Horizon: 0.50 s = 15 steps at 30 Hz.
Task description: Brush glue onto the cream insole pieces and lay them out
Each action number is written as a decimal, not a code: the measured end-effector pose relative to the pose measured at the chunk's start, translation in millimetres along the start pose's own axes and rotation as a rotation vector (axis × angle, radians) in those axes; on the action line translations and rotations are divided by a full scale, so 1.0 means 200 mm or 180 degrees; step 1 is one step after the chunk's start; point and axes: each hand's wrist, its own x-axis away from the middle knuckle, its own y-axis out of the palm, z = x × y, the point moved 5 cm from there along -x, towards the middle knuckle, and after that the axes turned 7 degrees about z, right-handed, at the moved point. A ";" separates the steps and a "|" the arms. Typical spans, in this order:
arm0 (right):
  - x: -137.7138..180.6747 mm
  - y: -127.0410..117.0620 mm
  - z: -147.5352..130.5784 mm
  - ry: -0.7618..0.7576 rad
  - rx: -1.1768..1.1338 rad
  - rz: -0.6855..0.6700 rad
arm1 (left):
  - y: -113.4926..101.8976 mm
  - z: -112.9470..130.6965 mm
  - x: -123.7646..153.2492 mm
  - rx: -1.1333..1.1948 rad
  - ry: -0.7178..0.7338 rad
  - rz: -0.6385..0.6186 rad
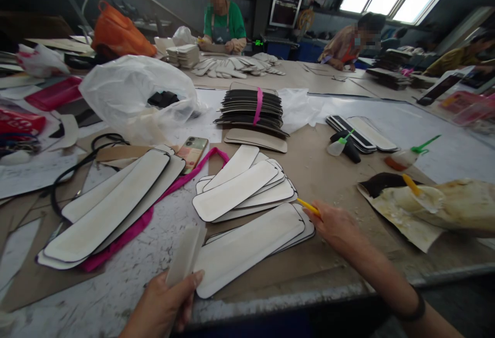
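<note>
My left hand grips a pale, slightly translucent strip, its thumb beside the near end of a long white rounded panel. That panel has dark edges and lies over others at the table's front edge. In my right hand is a thin yellow stick-like tool, pointing left over the panels; its tip is too small to make out. Just beyond lies a fanned pile of similar white panels. More long white panels are stacked at the left.
A dark stack bound with a pink band stands behind the pile. Green-tipped bottles and a glue-smeared container with a yellow handle are at right. A phone, pink strip and plastic bag lie left. People work across the table.
</note>
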 end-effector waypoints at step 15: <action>0.05 0.08 -0.04 0.0090 -0.1488 -0.0213 | -0.07 0.03 0.07 0.0687 0.0300 -0.0684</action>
